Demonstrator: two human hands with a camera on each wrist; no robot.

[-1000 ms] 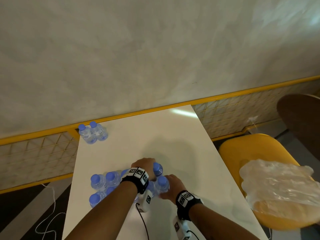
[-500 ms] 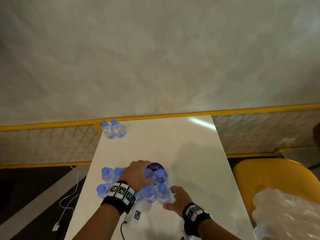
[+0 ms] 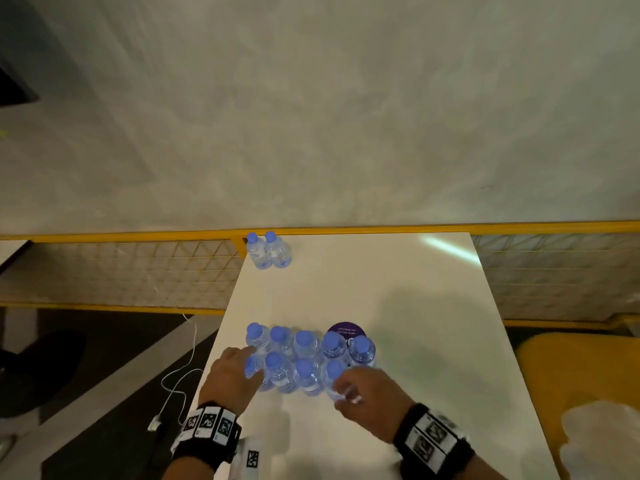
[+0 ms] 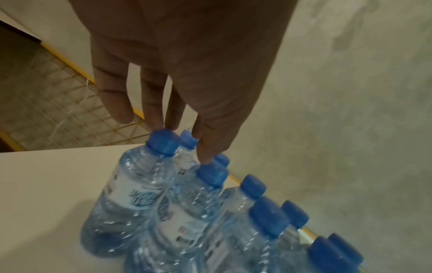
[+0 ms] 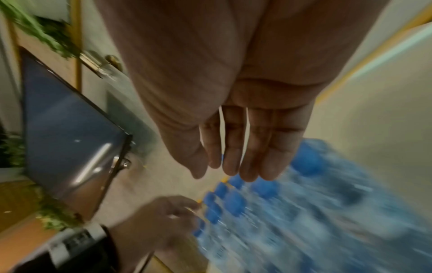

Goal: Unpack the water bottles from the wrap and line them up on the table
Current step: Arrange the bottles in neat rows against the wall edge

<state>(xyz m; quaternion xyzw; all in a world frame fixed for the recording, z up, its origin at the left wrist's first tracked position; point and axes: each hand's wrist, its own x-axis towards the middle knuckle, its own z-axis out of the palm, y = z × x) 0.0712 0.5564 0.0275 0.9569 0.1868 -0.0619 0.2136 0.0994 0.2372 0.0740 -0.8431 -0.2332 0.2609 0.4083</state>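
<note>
Several clear water bottles with blue caps [image 3: 304, 362] stand unwrapped in two close rows on the near part of the white table [image 3: 398, 289]. Two more bottles [image 3: 268, 251] stand together at the far left corner. My left hand [image 3: 235, 372] is at the left end of the group; the left wrist view shows its straight fingers [image 4: 205, 147] touching caps of the bottles [image 4: 187, 212]. My right hand [image 3: 363, 393] is at the near right end against the last front bottle. The blurred right wrist view shows its fingers [image 5: 233, 157] straight above the bottles [image 5: 292, 212], holding nothing.
The crumpled clear wrap [image 3: 602, 441] lies on a yellow chair [image 3: 571, 368] to the right. A round purple sticker [image 3: 346, 332] lies behind the group. A yellow rail with mesh [image 3: 138, 271] runs along the table's far and left side. A white cable [image 3: 180, 375] hangs left.
My left hand has slid from the top of the group to its left end. My right hand has come up against the near right bottle. The camera has turned left.
</note>
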